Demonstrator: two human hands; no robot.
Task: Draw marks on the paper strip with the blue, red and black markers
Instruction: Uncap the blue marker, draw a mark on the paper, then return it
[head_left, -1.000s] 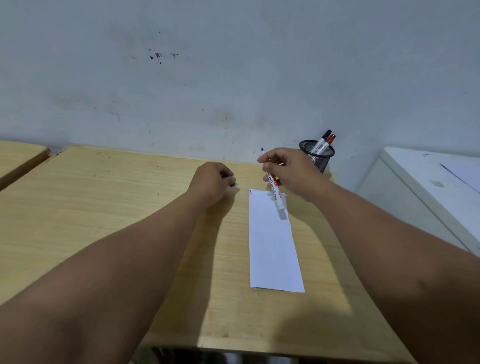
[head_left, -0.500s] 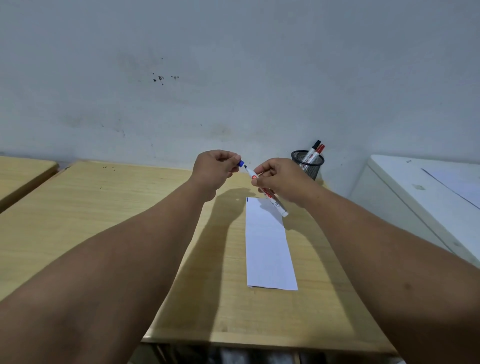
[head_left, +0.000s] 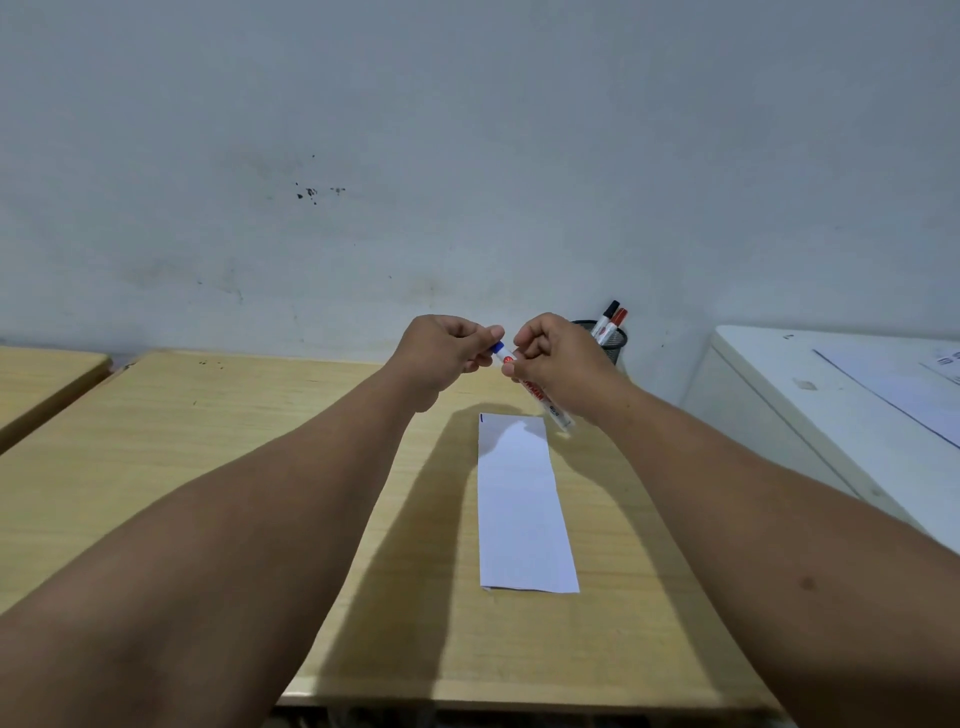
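Note:
A white paper strip (head_left: 522, 499) lies lengthwise on the wooden table (head_left: 208, 467), with a short blue mark at its far left corner. My right hand (head_left: 558, 358) grips the blue marker (head_left: 550, 408) by its white barrel, above the strip's far end. My left hand (head_left: 447, 348) pinches the marker's blue cap (head_left: 497, 347), which sits against the marker's tip end. The black marker (head_left: 608, 315) and the red marker (head_left: 615, 322) stand in a black mesh cup (head_left: 615, 345) behind my right hand.
A grey wall rises right behind the table. A white cabinet (head_left: 831, 405) with a sheet of paper on top stands at the right. Another wooden table (head_left: 41, 374) adjoins on the left.
My left hand rose from the table with the blue cap and met the marker's tip. My right hand lifted the marker off the strip and tilted it towards the left hand.

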